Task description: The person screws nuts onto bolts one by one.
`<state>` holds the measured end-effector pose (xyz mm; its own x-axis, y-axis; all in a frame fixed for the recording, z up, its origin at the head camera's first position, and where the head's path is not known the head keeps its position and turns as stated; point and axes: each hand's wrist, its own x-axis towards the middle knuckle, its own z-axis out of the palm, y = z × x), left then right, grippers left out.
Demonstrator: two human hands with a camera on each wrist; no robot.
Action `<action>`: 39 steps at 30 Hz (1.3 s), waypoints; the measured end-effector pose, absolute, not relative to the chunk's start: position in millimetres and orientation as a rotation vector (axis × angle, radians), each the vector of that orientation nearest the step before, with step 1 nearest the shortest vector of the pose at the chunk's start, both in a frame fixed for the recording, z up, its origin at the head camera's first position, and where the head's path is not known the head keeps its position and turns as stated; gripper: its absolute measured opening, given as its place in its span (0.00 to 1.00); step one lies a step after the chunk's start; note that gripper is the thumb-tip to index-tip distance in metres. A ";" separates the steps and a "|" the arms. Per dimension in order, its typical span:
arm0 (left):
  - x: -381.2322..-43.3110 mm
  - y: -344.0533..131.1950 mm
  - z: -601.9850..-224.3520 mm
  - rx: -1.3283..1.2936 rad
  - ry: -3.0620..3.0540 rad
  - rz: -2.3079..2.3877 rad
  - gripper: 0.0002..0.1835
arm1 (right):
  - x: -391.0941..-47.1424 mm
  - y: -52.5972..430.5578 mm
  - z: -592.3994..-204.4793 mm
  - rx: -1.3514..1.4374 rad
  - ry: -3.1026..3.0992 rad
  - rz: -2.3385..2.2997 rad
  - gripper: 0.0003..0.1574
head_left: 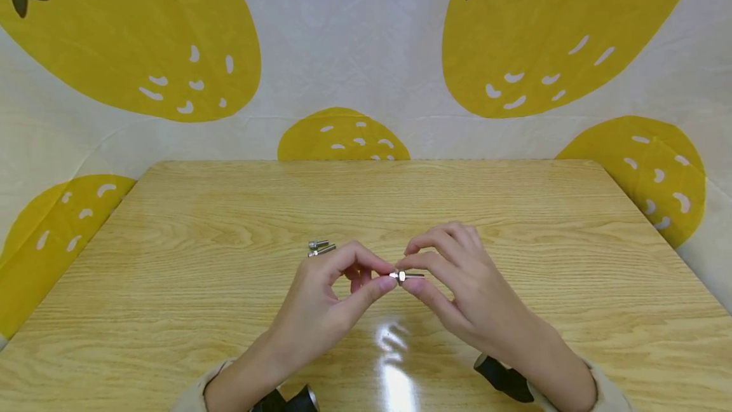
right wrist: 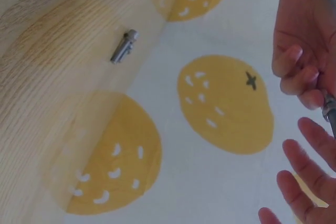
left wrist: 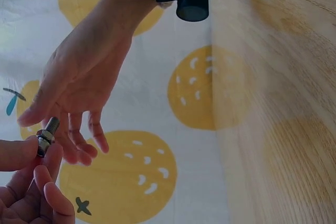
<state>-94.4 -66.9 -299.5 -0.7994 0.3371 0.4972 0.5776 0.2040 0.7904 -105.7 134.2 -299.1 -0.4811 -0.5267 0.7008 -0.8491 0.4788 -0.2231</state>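
Observation:
Near the middle of the table, my left hand pinches a silver bolt by its head end between thumb and forefinger. A hex nut sits on the bolt's shank, and the threaded end points right, toward my right hand. The right thumb and fingers lie spread around that end. In the left wrist view the bolt stands clear of the right fingers, with a gap between them. In the right wrist view the bolt is cut off by the frame edge.
Two more silver bolts lie on the wooden table behind my left hand; they also show in the right wrist view as a small metal pair. A white cloth with yellow fruit prints hangs behind the table.

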 end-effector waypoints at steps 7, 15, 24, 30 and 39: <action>-94.6 -67.3 -298.8 -0.869 -2.263 -1.648 0.03 | -106.8 128.9 -291.1 1.231 -1.920 0.807 0.17; -94.5 -67.5 -298.7 -0.869 -2.254 -1.660 0.04 | -107.5 127.9 -290.1 1.253 -1.884 0.802 0.15; -94.6 -67.5 -298.4 -0.864 -2.272 -1.662 0.03 | -108.1 128.0 -291.3 1.243 -1.895 0.792 0.16; -94.2 -67.5 -298.6 -0.872 -2.271 -1.654 0.04 | -105.5 128.3 -293.5 1.196 -1.984 0.767 0.17; -95.0 -66.8 -300.3 -0.890 -2.260 -1.648 0.03 | -101.7 132.5 -297.4 1.098 -2.239 0.721 0.26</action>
